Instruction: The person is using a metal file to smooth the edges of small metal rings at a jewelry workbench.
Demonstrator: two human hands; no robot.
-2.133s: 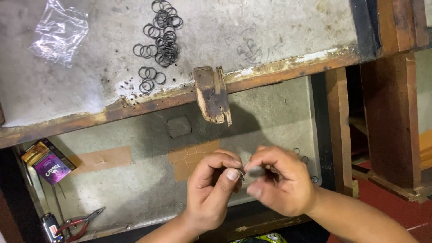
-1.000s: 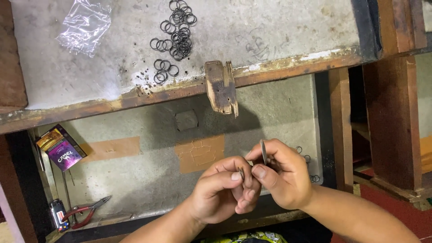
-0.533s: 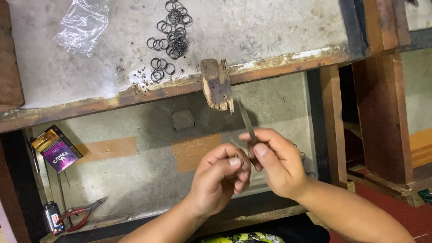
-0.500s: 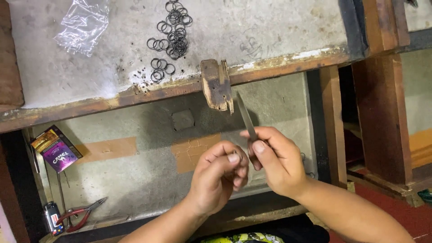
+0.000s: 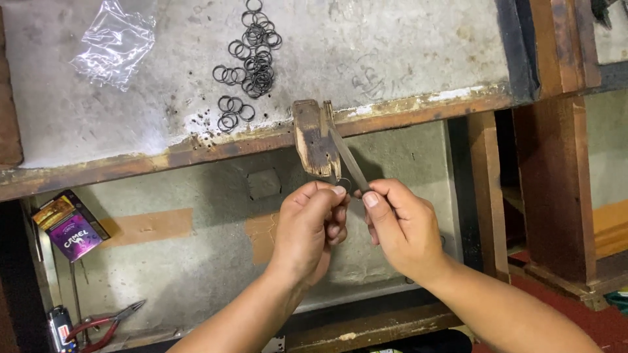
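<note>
My left hand [image 5: 309, 229] pinches a small metal ring [image 5: 343, 185] between thumb and fingertips, just below a worn wooden peg [image 5: 314, 138] that juts from the bench edge. My right hand [image 5: 400, 225] grips a thin flat metal file [image 5: 348, 159], its blade slanting up and left against the peg. The two hands almost touch at the ring. On the grey benchtop [image 5: 392, 52] above lies a scatter of several dark metal rings [image 5: 247, 65].
A crumpled clear plastic bag [image 5: 112, 46] lies at the top left of the bench. In the drawer below lie a purple and gold small box [image 5: 70, 225], red-handled pliers [image 5: 104, 323] and a lighter [image 5: 57, 325]. A wooden post [image 5: 556, 163] stands to the right.
Both hands have risen from the drawer area to the wooden peg. The right hand swung the file upright until its blade lies against the peg, and the left brought the ring beside it.
</note>
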